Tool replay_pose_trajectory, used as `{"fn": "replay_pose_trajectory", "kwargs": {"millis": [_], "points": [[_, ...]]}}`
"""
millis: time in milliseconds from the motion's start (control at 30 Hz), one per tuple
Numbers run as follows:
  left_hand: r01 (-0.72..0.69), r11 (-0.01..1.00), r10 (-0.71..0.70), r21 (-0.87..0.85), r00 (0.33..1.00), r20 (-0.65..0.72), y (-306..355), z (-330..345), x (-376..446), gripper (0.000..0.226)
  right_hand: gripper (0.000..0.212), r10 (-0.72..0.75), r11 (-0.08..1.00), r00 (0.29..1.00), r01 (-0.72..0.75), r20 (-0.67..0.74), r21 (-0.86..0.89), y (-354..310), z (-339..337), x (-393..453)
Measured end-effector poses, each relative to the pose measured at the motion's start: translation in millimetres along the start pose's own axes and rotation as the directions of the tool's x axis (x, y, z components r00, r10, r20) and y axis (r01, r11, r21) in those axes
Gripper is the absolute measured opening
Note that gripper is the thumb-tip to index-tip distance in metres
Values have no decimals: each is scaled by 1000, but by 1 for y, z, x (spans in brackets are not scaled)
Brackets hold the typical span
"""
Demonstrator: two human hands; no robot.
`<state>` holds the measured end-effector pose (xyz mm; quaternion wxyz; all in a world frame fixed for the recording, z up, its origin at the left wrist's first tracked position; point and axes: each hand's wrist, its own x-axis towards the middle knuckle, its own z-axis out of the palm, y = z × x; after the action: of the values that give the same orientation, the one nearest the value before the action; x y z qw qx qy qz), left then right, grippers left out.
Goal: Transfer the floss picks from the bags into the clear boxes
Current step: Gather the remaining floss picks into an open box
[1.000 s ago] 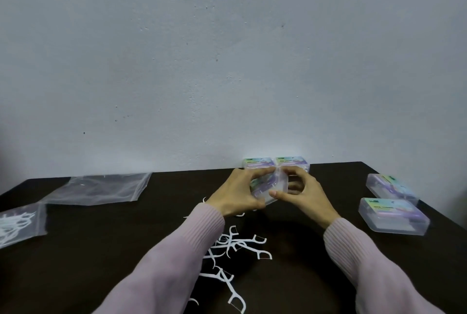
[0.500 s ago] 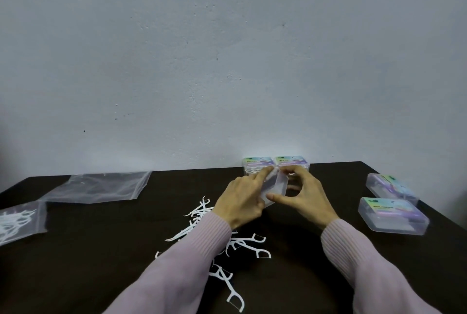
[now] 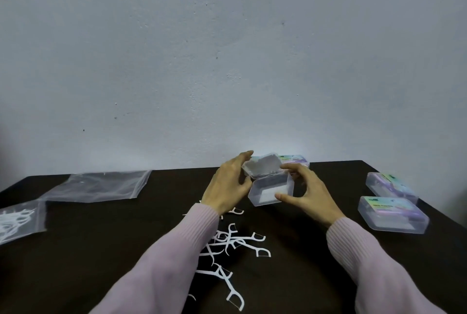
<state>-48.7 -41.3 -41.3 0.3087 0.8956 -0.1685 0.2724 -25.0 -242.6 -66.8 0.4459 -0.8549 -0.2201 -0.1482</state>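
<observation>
A clear box [image 3: 271,188] is held above the dark table [image 3: 75,250], its hinged lid [image 3: 262,166] swung up and open. My left hand [image 3: 227,185] holds the lid's left side with fingertips on its top edge. My right hand [image 3: 307,191] grips the box's base, thumb at the front and fingers behind. The box looks empty. Several loose white floss picks [image 3: 232,245] lie scattered on the table under my left forearm. At the far left lies a bag holding floss picks [image 3: 17,220].
An empty clear bag [image 3: 98,185] lies flat at the back left. Two closed boxes with colourful labels [image 3: 391,214] [image 3: 390,183] sit at the right. Another labelled box [image 3: 294,159] stands against the wall behind my hands.
The box was closed between both hands; its lid is now swung up and open. My left hand moved up to the lid and my right hand lowered the base slightly.
</observation>
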Motion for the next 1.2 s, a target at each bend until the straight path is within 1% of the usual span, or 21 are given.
{"fn": "replay_pose_trajectory", "kwargs": {"millis": [167, 333, 400, 533, 600, 667, 733, 767, 833, 933, 1033, 1100, 1200], "points": [[60, 998, -59, -25, 998, 36, -6, -4, 1, 56, 69, 125, 992, 992, -125, 28, 7, 2, -4, -1], [84, 996, -82, -40, 995, 55, -11, -6, 1, 53, 83, 282, 959, 951, -280, 126, -33, 9, -4, 1], [90, 995, -88, -38, 994, 62, -11, -7, 1, 52, 88, 307, 952, 941, -304, 145, -45, 11, -3, 1], [96, 995, -92, -37, 992, 82, -12, -8, -1, 50, 95, 316, 948, 935, -304, 163, -93, 13, -2, 2], [103, 994, -99, -35, 990, 104, -13, -10, -3, 50, 89, 327, 943, 934, -313, 146, -113, 10, -3, 1], [110, 993, -105, -36, 987, 122, -13, -13, -6, 49, 71, 289, 953, 954, -280, 74, -114, 6, -4, 1], [111, 993, -105, -38, 984, 146, -15, -18, -9, 48, 50, 184, 974, 983, -186, -23, -127, 0, -5, 0], [113, 993, -105, -40, 981, 163, -16, -21, -11, 47, 42, 126, 983, 991, -132, -50, -131, -3, -4, -1], [128, 991, -117, -40, 972, 203, -20, -27, -17, 45, 31, 33, 989, 999, -38, -41, -143, -11, -2, -2], [182, 982, -164, -49, 952, 257, -29, -39, -29, 39, 24, -62, 985, 997, 70, 54, -158, -24, 8, -4], [207, 978, -188, -24, 926, 327, -38, -53, -42, 38, 25, -125, 981, 978, 146, 164, -127, -34, 19, -6], [248, 969, -227, -1, 887, 403, -44, -63, -49, 48, 29, -133, 975, 957, 173, 258, -140, -40, 25, -7], [323, 946, -288, 34, 786, 546, -52, -78, -62, 77, 42, -96, 965, 893, 192, 439, -181, -51, 31, -8]]}}
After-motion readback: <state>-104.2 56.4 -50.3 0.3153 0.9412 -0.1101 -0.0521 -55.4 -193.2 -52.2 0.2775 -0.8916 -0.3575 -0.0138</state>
